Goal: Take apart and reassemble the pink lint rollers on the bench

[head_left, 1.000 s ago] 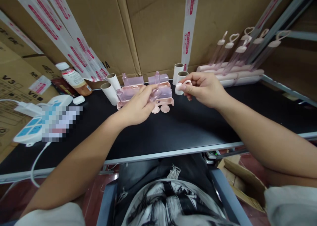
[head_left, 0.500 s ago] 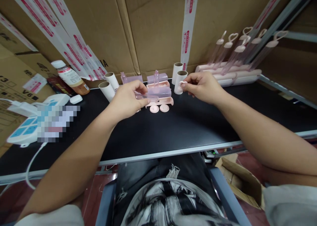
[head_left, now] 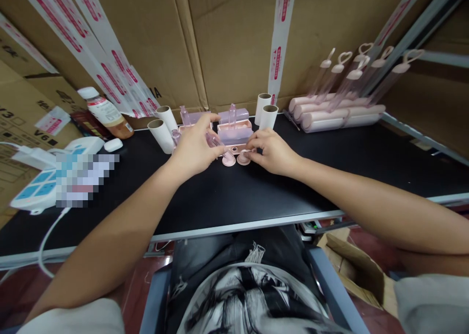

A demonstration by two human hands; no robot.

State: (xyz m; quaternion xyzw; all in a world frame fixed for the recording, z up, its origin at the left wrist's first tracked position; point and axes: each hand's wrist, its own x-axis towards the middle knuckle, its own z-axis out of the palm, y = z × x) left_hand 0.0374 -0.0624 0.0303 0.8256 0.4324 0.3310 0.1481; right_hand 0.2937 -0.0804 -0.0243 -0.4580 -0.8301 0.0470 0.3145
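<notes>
My left hand (head_left: pixel 193 151) is closed around a clear pinkish plastic tube (head_left: pixel 215 141), tilted with its lower end over the left pink disc (head_left: pixel 229 161). My right hand (head_left: pixel 273 151) has its fingertips pinched on a small pale pink looped piece (head_left: pixel 246 151), right above the other pink disc (head_left: pixel 243 160). Just behind the hands lie pink trays with translucent lilac covers (head_left: pixel 234 135), partly hidden by my fingers. A clear narrow-necked piece (head_left: pixel 232 114) stands upright among them.
White cardboard tubes (head_left: pixel 160 135) stand left and right (head_left: pixel 269 116) of the trays. Farther right are stacked pink cylinders (head_left: pixel 330 121) and clear tubes with heart-loop tops (head_left: pixel 344 58). At left are a drink bottle (head_left: pixel 106 113) and power strip (head_left: pixel 44 185). Cardboard rises behind.
My right hand has moved left and down from beside the white tube to the right disc, carrying the looped piece. The tube in my left hand now tilts down toward the left disc.
</notes>
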